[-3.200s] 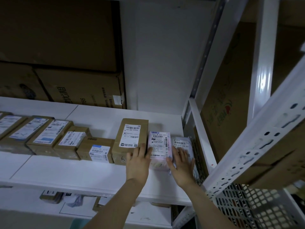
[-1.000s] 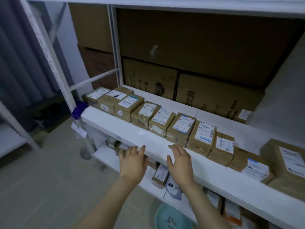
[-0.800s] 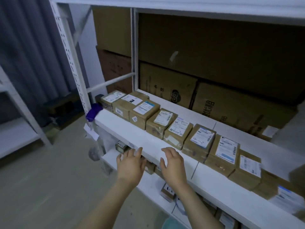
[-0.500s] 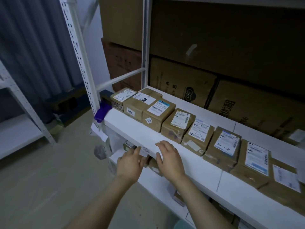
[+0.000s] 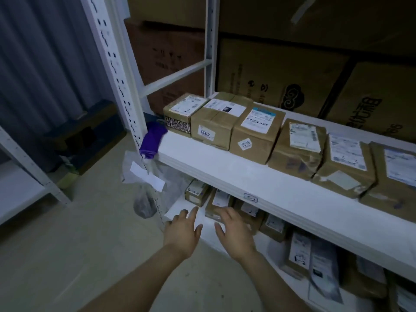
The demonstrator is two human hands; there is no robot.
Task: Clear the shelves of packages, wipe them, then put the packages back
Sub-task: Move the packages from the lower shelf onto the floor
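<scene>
Both hands are held palms down at 6 o'clock in the view, side by side and just apart. The left hand (image 5: 183,230) has its fingers straight and spread and grips nothing. The right hand (image 5: 236,233), at its 3 o'clock, is likewise open-fingered and empty. Both hover at the front edge of the lower shelf (image 5: 179,208); whether any fingertip touches it cannot be told.

Large brown cartons (image 5: 281,75) fill the back of the rack at 1 o'clock. A grey curtain (image 5: 45,52) hangs at 10 o'clock, and bare floor (image 5: 67,244) spreads at 7 o'clock. The white upper shelf (image 5: 225,167) runs from the centre towards 4 o'clock. It carries a row of labelled packages (image 5: 297,145) standing side by side, touching, set back from its front edge. More packages (image 5: 299,255) lie on the lower shelf, from just at 12 o'clock of the hands out to 4 o'clock. A perforated white upright (image 5: 117,70) stands at 11 o'clock. A purple object (image 5: 153,140) sits at the upper shelf's left corner against that upright. A clear plastic bag (image 5: 144,181) with a white slip hangs below it.
</scene>
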